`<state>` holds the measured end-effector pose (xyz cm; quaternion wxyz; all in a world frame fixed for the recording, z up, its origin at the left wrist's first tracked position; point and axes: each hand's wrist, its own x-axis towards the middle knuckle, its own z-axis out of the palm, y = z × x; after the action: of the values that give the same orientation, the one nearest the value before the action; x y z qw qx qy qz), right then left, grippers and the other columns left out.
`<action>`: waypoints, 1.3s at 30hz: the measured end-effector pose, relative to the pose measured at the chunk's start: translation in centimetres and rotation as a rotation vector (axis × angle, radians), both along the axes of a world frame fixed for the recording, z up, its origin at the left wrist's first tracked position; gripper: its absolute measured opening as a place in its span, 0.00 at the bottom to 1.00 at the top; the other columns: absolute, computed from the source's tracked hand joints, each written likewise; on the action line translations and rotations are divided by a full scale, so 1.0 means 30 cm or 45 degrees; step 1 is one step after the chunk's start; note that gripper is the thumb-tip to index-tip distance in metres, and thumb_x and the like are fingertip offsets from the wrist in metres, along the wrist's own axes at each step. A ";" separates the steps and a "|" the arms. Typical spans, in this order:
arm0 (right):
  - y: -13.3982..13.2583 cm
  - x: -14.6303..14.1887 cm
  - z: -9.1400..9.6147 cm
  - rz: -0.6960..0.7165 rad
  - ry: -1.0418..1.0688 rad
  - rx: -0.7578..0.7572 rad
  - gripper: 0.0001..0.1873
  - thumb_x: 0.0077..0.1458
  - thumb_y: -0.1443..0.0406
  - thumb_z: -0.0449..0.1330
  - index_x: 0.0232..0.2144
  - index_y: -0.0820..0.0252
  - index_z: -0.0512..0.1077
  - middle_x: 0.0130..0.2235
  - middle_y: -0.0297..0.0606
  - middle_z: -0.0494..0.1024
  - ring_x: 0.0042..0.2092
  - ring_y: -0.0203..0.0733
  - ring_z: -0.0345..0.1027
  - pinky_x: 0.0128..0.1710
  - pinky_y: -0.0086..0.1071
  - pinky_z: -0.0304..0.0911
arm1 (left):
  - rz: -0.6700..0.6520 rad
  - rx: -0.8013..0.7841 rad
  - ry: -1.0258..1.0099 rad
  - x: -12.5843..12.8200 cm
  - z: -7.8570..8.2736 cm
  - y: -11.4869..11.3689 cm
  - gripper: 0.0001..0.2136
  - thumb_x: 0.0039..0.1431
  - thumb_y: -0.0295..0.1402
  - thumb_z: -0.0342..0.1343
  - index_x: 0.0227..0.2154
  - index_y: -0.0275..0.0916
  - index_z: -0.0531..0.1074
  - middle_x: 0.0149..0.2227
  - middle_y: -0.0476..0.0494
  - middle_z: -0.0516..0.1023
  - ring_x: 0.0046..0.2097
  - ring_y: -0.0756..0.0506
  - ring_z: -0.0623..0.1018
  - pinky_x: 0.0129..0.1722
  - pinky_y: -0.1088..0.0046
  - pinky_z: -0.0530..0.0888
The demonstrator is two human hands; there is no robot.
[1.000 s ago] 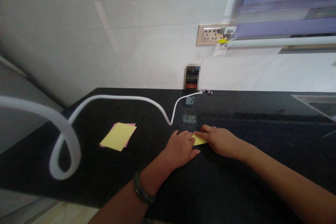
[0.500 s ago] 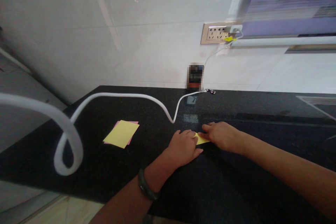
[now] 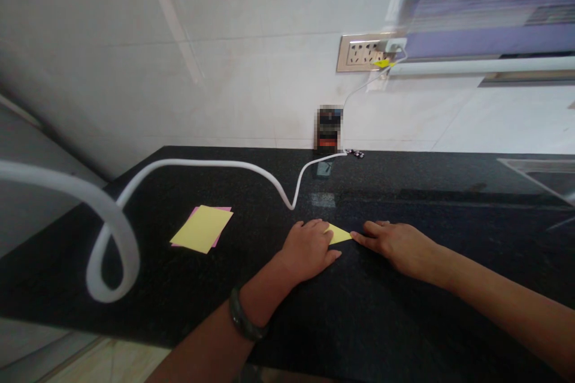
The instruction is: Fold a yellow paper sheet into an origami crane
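A folded piece of yellow paper lies on the black countertop, its visible part tapering to a point at the right. My left hand rests flat over its left side, thumb stretched out apart from the fingers, so that side is hidden. At the paper's right tip, my right hand touches with an outstretched finger; its other fingers are apart from the paper. Further left lies a yellow sheet on top of a pink sheet, mostly covered and turned at an angle.
A thick white cable-like tube loops over the counter's left side and back. A pixelated upright object leans at the tiled wall. Above it, a white plug sits in the socket panel. A framed recess lies at the right.
My right hand has slid right along the yellow paper to its tip, uncovering more of it. My left hand stays on the paper. The whole view has shifted slightly.
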<state>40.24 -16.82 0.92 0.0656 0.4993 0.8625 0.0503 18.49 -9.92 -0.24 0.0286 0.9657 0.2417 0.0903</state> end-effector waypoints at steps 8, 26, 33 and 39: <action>0.045 -0.077 0.041 -0.233 0.208 0.005 0.24 0.51 0.71 0.47 0.50 0.49 0.60 0.38 0.38 0.66 0.35 0.37 0.64 0.33 0.28 0.56 | 0.001 0.026 0.018 -0.003 0.004 -0.002 0.18 0.54 0.43 0.44 0.42 0.38 0.65 0.43 0.42 0.68 0.48 0.43 0.64 0.44 0.64 0.63; 0.069 -0.148 -0.061 -0.744 0.809 0.053 0.10 0.49 0.60 0.52 0.22 0.59 0.65 0.25 0.34 0.68 0.26 0.35 0.63 0.25 0.27 0.56 | 0.044 -0.027 -0.101 -0.008 0.006 0.002 0.18 0.52 0.43 0.45 0.43 0.40 0.65 0.48 0.42 0.64 0.51 0.41 0.62 0.48 0.61 0.60; 0.023 -0.077 0.040 -0.870 0.791 0.856 0.09 0.52 0.63 0.49 0.30 0.59 0.66 0.34 0.43 0.69 0.35 0.43 0.63 0.34 0.33 0.59 | 0.407 -0.058 -0.351 -0.007 0.034 0.011 0.18 0.56 0.40 0.40 0.46 0.38 0.63 0.42 0.41 0.67 0.44 0.44 0.66 0.42 0.64 0.65; 0.018 -0.211 0.027 -0.485 0.430 0.183 0.08 0.50 0.67 0.50 0.29 0.59 0.69 0.31 0.42 0.71 0.35 0.43 0.64 0.34 0.33 0.58 | 0.408 -0.121 -0.289 -0.010 0.007 0.007 0.16 0.57 0.39 0.40 0.43 0.41 0.66 0.35 0.44 0.69 0.39 0.46 0.68 0.39 0.68 0.66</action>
<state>33.91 -16.28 1.73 -0.1066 0.6574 0.7458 0.0143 18.19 -9.72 -0.05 0.0863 0.8961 0.3914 0.1907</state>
